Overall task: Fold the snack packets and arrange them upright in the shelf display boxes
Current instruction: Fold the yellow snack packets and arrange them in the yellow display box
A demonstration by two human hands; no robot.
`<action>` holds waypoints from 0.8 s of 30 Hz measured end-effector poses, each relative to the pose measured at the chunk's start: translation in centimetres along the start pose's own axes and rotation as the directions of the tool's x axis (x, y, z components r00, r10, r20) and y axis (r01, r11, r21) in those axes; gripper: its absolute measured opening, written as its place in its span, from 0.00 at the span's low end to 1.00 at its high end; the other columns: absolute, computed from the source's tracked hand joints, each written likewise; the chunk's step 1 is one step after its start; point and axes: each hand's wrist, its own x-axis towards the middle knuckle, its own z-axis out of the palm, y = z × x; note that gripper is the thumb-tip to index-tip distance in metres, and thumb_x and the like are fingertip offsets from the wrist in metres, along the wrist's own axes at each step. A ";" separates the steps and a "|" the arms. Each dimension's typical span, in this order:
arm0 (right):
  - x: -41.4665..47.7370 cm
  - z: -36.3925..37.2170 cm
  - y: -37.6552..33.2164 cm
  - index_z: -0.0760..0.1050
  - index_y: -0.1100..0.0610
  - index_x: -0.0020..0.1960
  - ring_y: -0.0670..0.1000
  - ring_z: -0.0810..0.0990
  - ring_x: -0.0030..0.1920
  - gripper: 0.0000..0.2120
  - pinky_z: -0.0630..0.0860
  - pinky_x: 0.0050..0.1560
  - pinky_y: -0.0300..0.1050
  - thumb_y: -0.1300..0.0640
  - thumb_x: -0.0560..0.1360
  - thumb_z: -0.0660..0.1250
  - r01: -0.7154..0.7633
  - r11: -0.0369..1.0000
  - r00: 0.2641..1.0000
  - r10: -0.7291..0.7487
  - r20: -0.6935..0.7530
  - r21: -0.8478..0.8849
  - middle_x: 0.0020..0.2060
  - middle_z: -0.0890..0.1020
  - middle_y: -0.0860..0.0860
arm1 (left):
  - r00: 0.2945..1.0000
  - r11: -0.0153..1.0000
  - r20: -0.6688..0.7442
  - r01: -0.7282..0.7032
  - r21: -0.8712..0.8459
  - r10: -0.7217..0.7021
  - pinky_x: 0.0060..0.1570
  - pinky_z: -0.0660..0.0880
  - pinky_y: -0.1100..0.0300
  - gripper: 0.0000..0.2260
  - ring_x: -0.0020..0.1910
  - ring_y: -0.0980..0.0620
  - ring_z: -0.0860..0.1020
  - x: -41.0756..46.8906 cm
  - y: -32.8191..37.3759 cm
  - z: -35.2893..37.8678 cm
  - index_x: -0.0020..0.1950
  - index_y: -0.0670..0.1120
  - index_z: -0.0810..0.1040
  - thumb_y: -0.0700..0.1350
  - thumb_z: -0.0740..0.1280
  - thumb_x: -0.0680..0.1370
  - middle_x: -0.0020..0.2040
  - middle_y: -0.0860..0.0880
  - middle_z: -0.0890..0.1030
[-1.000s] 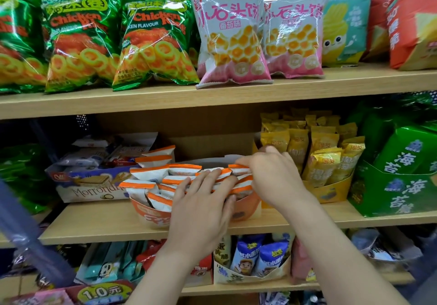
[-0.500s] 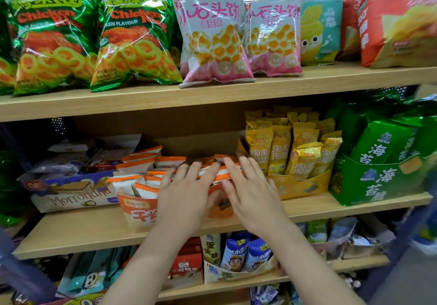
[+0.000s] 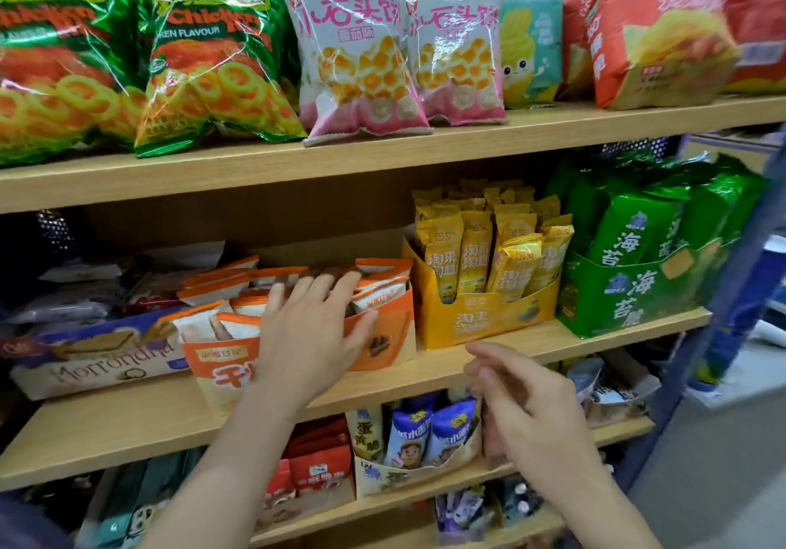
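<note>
The left hand point(image 3: 310, 340) lies flat and spread over the orange-and-white packets point(image 3: 221, 289), its fingers point(image 3: 323, 284) straight across their crimped top seals and its thumb along the front of the orange display box point(image 3: 383, 338). Half a second ago both hands pressed on this row. Now the right hand point(image 3: 527, 404) has dropped back off it and hangs in front of the edge of the middle shelf point(image 3: 127, 416), fingers loosely curled and holding nothing. The view has also swung a little to the right.

This box looks nearly settled. The packets stand upright in it, packed in rows, and the left hand seems only to be levelling them. The freed right hand could probably go for the next packet or the next box.

The packets are thin, glossy film pouches with orange bands at the top, soft enough to crumple and lean. The box is light printed card with a low cut-away front. Just beside it on the right, a yellow display box point(image 3: 480, 319) holds slim yellow packets point(image 3: 472, 246) standing upright, and next to that is a green seaweed box point(image 3: 629, 293). To the left lies a long, flat wafer carton point(image 3: 98, 361). Above, puffy foil bags of chicken-flavour rings point(image 3: 221, 63) catch the light.
</note>
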 end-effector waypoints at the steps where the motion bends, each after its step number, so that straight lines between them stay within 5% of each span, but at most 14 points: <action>1: -0.4 -0.4 0.2 0.78 0.42 0.57 0.42 0.82 0.45 0.13 0.79 0.49 0.40 0.58 0.79 0.64 -0.020 0.999 1.000 0.021 -0.019 0.026 0.43 0.83 0.37 | 0.998 1.000 -0.051 -0.020 -0.020 0.019 0.73 0.57 0.45 0.23 0.70 0.48 0.70 -0.3 0.5 -0.1 0.73 0.52 0.69 0.58 0.60 0.80 0.69 0.50 0.75; 5: -0.6 -2.4 0.6 0.78 0.43 0.56 0.37 0.80 0.50 0.14 0.76 0.52 0.35 0.61 0.79 0.64 -0.030 0.999 0.997 0.032 -0.075 0.024 0.44 0.83 0.35 | 0.945 0.966 -0.251 -0.241 -0.093 0.211 0.64 0.71 0.46 0.20 0.61 0.45 0.77 -2.5 3.6 0.5 0.62 0.46 0.80 0.40 0.74 0.70 0.61 0.47 0.81; 9: 0.4 -4.6 0.9 0.77 0.42 0.56 0.33 0.76 0.54 0.14 0.71 0.51 0.26 0.60 0.79 0.64 0.032 0.995 0.994 -0.041 -0.097 -0.097 0.49 0.80 0.33 | 0.917 0.900 -0.226 -0.377 -0.217 0.330 0.46 0.81 0.50 0.16 0.56 0.48 0.79 -3.5 7.7 1.9 0.57 0.46 0.83 0.38 0.74 0.70 0.57 0.49 0.82; 11: 1.4 -5.7 1.4 0.75 0.42 0.59 0.35 0.75 0.53 0.14 0.69 0.48 0.25 0.59 0.79 0.64 0.052 0.985 0.995 -0.064 -0.072 -0.164 0.52 0.77 0.33 | 0.942 0.909 -0.131 -0.332 -0.251 0.308 0.45 0.81 0.51 0.18 0.57 0.49 0.78 -3.0 10.0 2.6 0.63 0.47 0.80 0.40 0.72 0.73 0.61 0.51 0.80; 15: 3.6 -7.7 3.1 0.68 0.44 0.70 0.35 0.69 0.41 0.20 0.64 0.45 0.31 0.56 0.80 0.63 0.105 0.968 0.994 -0.096 0.051 -0.229 0.61 0.74 0.38 | 0.992 0.962 0.001 -0.118 -0.245 0.122 0.61 0.71 0.55 0.22 0.72 0.53 0.62 -0.5 13.9 3.9 0.77 0.53 0.58 0.48 0.57 0.83 0.76 0.58 0.61; 19: 5.8 -10.0 5.6 0.59 0.39 0.74 0.37 0.67 0.64 0.25 0.69 0.67 0.43 0.52 0.80 0.61 0.138 0.964 0.978 -0.097 0.182 -0.226 0.67 0.69 0.37 | 0.999 0.967 0.002 0.052 -0.250 -0.054 0.53 0.69 0.60 0.20 0.68 0.55 0.67 1.8 16.3 5.1 0.73 0.53 0.59 0.49 0.59 0.82 0.72 0.56 0.66; 24: 9.1 -11.4 7.4 0.56 0.36 0.74 0.37 0.64 0.70 0.26 0.69 0.69 0.48 0.50 0.80 0.61 0.176 0.978 0.954 -0.142 0.265 -0.110 0.70 0.67 0.36 | 0.980 0.945 -0.037 0.180 -0.272 -0.197 0.54 0.71 0.61 0.16 0.61 0.53 0.73 2.7 17.1 6.1 0.70 0.50 0.68 0.45 0.61 0.82 0.63 0.53 0.74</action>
